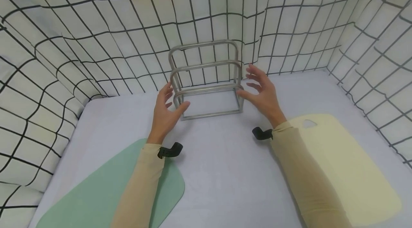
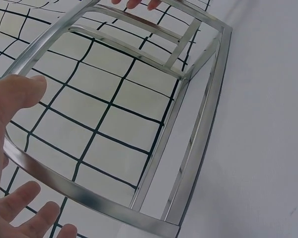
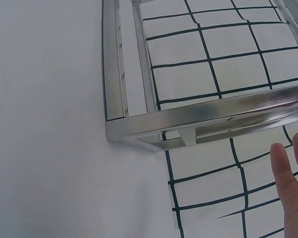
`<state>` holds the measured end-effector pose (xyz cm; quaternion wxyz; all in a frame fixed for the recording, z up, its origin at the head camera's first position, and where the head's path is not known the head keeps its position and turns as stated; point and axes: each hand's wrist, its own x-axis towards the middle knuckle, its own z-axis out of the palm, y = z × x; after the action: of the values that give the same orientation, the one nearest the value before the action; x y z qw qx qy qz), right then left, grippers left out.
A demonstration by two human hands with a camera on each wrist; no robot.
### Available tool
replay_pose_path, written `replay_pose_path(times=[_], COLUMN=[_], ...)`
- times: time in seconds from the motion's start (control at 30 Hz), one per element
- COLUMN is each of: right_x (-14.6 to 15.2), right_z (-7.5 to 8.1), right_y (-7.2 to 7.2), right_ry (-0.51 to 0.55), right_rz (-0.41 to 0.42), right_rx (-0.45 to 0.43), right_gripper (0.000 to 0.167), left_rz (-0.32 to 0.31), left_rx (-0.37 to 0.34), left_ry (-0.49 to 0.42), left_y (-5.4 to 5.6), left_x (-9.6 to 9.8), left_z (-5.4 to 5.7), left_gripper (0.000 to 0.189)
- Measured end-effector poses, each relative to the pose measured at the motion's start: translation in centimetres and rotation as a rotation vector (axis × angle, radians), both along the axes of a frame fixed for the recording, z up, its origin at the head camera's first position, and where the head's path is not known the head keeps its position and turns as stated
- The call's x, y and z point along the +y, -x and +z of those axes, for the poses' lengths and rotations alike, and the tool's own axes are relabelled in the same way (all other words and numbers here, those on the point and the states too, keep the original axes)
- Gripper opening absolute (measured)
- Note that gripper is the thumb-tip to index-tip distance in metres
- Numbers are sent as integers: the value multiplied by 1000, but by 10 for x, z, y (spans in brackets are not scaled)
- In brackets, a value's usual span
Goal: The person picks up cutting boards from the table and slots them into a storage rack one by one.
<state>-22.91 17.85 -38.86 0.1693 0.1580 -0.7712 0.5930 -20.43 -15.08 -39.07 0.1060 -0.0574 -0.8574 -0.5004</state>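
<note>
A shiny metal rack [image 1: 210, 113] with three upright loops stands on the white surface, close to the back. My left hand [image 1: 163, 113] is at its left side, fingers spread and thumb near the front loop. In the left wrist view the thumb [image 2: 27, 91] overlaps the loop, and I cannot tell whether it touches. On the other side, my right hand [image 1: 262, 95] has its fingers spread beside the rack, the thumb tip close to the front loop. The right wrist view shows fingertips [image 3: 283, 163] apart from the rack's side bar. Neither hand grips anything.
A green cutting board [image 1: 99, 185] lies flat at the left, partly under the left forearm. At the right lies a pale yellow cutting board [image 1: 347, 171] with a handle hole, partly covered by the right forearm. Grid-patterned cloth [image 1: 128, 35] rises behind and at both sides.
</note>
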Motion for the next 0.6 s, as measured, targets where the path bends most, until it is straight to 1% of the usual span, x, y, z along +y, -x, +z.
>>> replay_pose_path(times=[0.1,0.27,0.43,0.6], right_x=[0,-3,-5,-3], right_z=[0,3,6,12], right_y=[-1,-2,-4,-6], right_ry=[10,17,30,49], right_rz=[-2,-9,-4,-36], right_rx=[7,24,49,84], right_gripper=[88,87,85,80], left_rz=[-6,0,8,-10], left_rx=[8,14,-5,-35], left_ry=[21,52,105,168], left_y=[0,-2,-5,-7], left_x=[-1,-9,-19,-29], left_z=[0,2,6,8], left_gripper=[85,86,87,84])
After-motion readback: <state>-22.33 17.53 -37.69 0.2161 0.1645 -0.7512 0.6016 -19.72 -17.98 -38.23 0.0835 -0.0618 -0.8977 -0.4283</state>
